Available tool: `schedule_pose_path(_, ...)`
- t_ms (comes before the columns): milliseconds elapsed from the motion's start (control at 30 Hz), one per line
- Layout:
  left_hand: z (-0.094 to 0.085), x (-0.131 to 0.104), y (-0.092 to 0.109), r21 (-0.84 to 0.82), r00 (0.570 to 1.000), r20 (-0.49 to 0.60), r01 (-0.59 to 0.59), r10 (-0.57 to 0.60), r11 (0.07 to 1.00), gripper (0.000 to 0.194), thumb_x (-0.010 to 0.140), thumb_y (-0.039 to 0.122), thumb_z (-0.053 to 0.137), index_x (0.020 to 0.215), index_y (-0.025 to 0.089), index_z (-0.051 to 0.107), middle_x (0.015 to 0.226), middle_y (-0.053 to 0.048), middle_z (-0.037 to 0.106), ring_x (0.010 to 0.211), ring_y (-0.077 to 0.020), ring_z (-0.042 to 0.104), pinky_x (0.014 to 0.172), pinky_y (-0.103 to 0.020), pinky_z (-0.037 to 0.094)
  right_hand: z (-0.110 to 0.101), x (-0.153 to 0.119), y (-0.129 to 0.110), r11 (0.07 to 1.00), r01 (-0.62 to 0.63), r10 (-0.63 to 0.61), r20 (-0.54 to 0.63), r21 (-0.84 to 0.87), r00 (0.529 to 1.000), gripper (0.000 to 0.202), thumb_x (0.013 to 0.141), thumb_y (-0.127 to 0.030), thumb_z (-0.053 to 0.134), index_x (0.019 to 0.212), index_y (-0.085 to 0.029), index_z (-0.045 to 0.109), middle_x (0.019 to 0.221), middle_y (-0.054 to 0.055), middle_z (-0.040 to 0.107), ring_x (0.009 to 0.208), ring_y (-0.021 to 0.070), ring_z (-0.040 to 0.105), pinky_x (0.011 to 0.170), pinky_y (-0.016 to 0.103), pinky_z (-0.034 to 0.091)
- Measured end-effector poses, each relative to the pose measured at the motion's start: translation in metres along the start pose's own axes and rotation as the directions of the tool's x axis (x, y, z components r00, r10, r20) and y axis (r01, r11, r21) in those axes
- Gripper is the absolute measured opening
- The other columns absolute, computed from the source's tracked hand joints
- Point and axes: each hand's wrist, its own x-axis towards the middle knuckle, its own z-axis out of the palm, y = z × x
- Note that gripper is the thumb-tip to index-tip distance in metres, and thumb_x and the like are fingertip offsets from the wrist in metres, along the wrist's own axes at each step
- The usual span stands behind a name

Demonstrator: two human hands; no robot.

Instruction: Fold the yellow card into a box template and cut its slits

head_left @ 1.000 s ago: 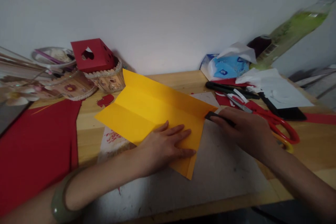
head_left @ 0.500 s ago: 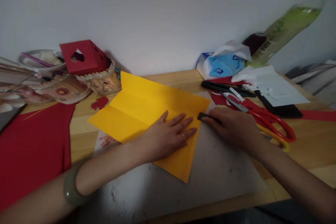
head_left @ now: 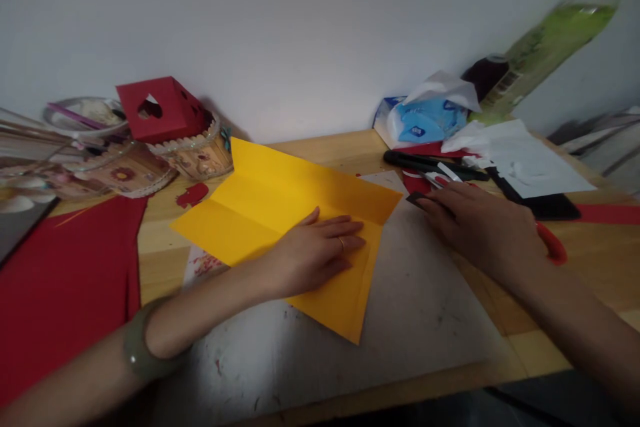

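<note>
My left hand lies flat with fingers stretched out on a folded yellow sheet of paper. Creases run across the sheet, and its right and far flaps stand up a little. To the right of the sheet, apart from it, my right hand is closed on a small flat dark piece that sticks out past the fingertips; its kind is unclear. Beneath the paper is a stained grey-white board. Scissors with a red handle lie partly hidden behind my right hand.
At the left are red paper and a red box with heart cutouts on a decorated wooden holder. A tissue pack, a black cutter-like tool, white paper and a leaning bottle are at the back right.
My right hand has moved right with the dark piece, away from the yellow sheet's edge and over the scissors. My left hand stays on the sheet, its fingers slightly closer together.
</note>
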Motion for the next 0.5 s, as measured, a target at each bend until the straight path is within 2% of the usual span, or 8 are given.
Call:
schedule_pose_path(67,-0.007,-0.003,-0.002,-0.127,0.997,-0.078,-0.001,-0.009,0.992,0.030,0.090,0.018,0.046,0.118,0.018,0.058,0.133,-0.009,0.054,0.127,-0.0211,0.045,0.106,-0.047,0.032,-0.002,-0.004,-0.003,0.997,0.068,-0.069,-0.089,-0.023,0.994,0.029,0.092,-0.034,0.044,0.097,-0.015,0.066,0.103,0.016,0.067,0.085,0.0315,0.063,0.049,0.032,0.037)
schedule_pose_path(133,-0.015,-0.007,-0.002,-0.188,0.990,-0.138,-0.023,-0.003,0.982,0.029,0.089,0.014,0.044,0.113,0.016,0.061,0.123,-0.008,0.062,0.123,-0.0199,0.050,0.105,-0.042,0.035,-0.009,-0.012,-0.014,0.983,0.182,-0.175,-0.168,0.025,0.970,0.024,0.091,-0.027,0.047,0.105,-0.015,0.062,0.099,0.016,0.066,0.087,0.0303,0.061,0.058,0.036,0.044)
schedule_pose_path(200,-0.025,-0.013,0.002,-0.192,0.990,-0.139,-0.052,0.025,0.980,0.032,0.087,0.010,0.042,0.112,0.016,0.061,0.117,-0.006,0.066,0.121,-0.0194,0.051,0.107,-0.041,0.033,-0.019,-0.023,-0.031,0.931,0.334,-0.307,-0.183,0.144,0.934,0.018,0.089,-0.021,0.047,0.100,-0.020,0.061,0.092,0.009,0.066,0.084,0.0223,0.061,0.066,0.032,0.049)
schedule_pose_path(233,-0.030,-0.016,0.005,-0.185,0.993,-0.112,-0.069,0.049,0.980,0.033,0.087,0.010,0.041,0.113,0.015,0.061,0.116,-0.005,0.066,0.121,-0.0189,0.052,0.107,-0.040,0.033,-0.024,-0.029,-0.040,0.861,0.383,-0.358,-0.136,0.334,0.924,0.020,0.087,-0.017,0.044,0.099,-0.019,0.060,0.092,0.009,0.065,0.083,0.0202,0.061,0.067,0.031,0.050)
schedule_pose_path(267,-0.035,-0.019,0.008,-0.177,0.996,-0.063,-0.079,0.069,0.981,0.033,0.088,0.011,0.042,0.116,0.014,0.060,0.118,-0.005,0.065,0.120,-0.0184,0.052,0.107,-0.038,0.034,-0.028,-0.034,-0.049,0.797,0.389,-0.415,-0.050,0.463,0.909,0.022,0.085,-0.015,0.044,0.100,-0.018,0.060,0.093,0.009,0.065,0.084,0.0201,0.061,0.068,0.032,0.051)
schedule_pose_path(333,-0.043,-0.025,0.014,-0.132,0.993,0.057,-0.093,0.102,0.987,0.035,0.089,0.023,0.050,0.122,0.013,0.056,0.126,-0.008,0.061,0.119,-0.0194,0.053,0.104,-0.034,0.037,-0.033,-0.043,-0.063,0.742,0.355,-0.441,0.016,0.568,0.897,0.026,0.079,-0.012,0.046,0.101,-0.015,0.060,0.093,0.010,0.066,0.086,0.0222,0.060,0.070,0.036,0.052)
schedule_pose_path(433,-0.043,-0.032,0.019,-0.009,0.973,0.182,-0.145,0.144,0.989,0.061,0.079,0.046,0.064,0.128,0.012,0.051,0.136,-0.013,0.051,0.122,-0.0261,0.050,0.105,-0.038,0.035,-0.031,-0.049,-0.073,0.761,0.285,-0.381,0.045,0.583,0.924,0.026,0.076,-0.014,0.051,0.100,-0.013,0.061,0.095,0.012,0.066,0.089,0.0258,0.059,0.073,0.043,0.052)
schedule_pose_path(500,-0.038,-0.035,0.018,0.071,0.963,0.198,-0.197,0.180,0.978,0.058,0.081,0.041,0.063,0.129,0.011,0.049,0.136,-0.014,0.050,0.123,-0.0274,0.048,0.106,-0.040,0.034,-0.027,-0.050,-0.074,0.778,0.277,-0.349,0.022,0.565,0.937,0.022,0.079,-0.016,0.053,0.098,-0.013,0.061,0.094,0.012,0.065,0.088,0.0264,0.058,0.072,0.043,0.053)
